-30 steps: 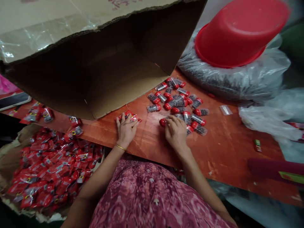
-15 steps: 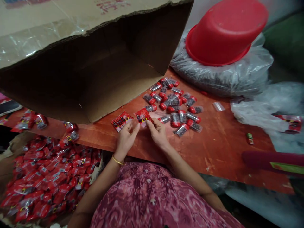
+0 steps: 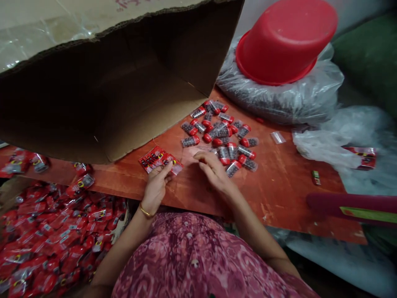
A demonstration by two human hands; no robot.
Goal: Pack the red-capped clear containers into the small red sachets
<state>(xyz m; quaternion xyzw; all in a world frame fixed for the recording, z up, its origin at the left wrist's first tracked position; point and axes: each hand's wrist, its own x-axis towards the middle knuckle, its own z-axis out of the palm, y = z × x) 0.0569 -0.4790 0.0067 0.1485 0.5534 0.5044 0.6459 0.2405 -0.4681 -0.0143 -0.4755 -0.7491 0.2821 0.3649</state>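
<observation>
Reddish table [image 3: 288, 211] spreads ahead; from the wearer [image 3: 192, 265], a cardboard box [image 3: 133, 95] gapes at eleven o'clock, a red tub [image 3: 285, 41] at one. Left hand [image 3: 156, 185] pinches a red card [image 3: 176, 166] at eleven, thumb pressed on top. Right hand [image 3: 214, 170], fingers loosely parted and apparently empty, is beside red-capped tubes [image 3: 223, 132] just past twelve.

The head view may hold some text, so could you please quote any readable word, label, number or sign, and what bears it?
None can be read.
Cardboard box: reddish handwriting, cut off and blurred.
Printed red cards at the left hand: print too small.
Red packets: print too small.
</observation>
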